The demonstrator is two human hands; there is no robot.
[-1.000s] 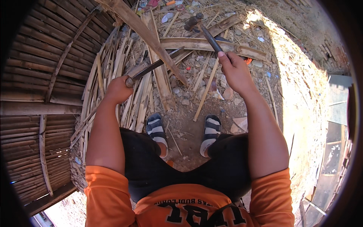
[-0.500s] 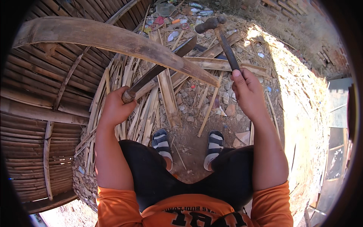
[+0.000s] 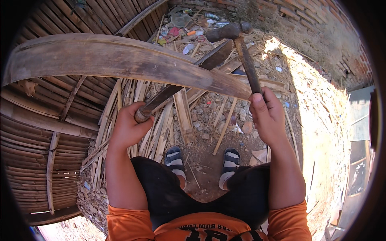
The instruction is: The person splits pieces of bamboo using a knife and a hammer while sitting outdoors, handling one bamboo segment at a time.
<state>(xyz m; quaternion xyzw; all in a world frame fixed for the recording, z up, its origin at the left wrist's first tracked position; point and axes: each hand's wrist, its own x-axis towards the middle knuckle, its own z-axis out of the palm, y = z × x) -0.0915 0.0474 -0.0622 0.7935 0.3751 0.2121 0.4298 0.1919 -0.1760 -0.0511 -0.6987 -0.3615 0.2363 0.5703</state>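
Observation:
My left hand (image 3: 130, 125) is closed around the wooden handle of a machete (image 3: 163, 97), whose dark blade slants up to the right. A long, curved bamboo slat (image 3: 100, 58) crosses the blade; part of the blade is hidden by it, and the tip stands out beyond its far edge. The blade seems lodged in the slat, though how deep I cannot tell. In my closed right hand (image 3: 268, 116) is a hammer (image 3: 248, 64), held upright by its handle with the rusty head near the machete's tip. The slat's right end lies close to this hand.
Split bamboo strips (image 3: 161, 128) are piled on the littered ground behind the machete. A bamboo slat wall (image 3: 32, 156) stands on the left and a brick wall (image 3: 301, 24) at the far right. My sandalled feet (image 3: 175, 160) are just below the work.
The machete and slat have shifted right and nearer, with the blade tip now closer to the hammer. My right hand and the hammer have moved slightly right and lower.

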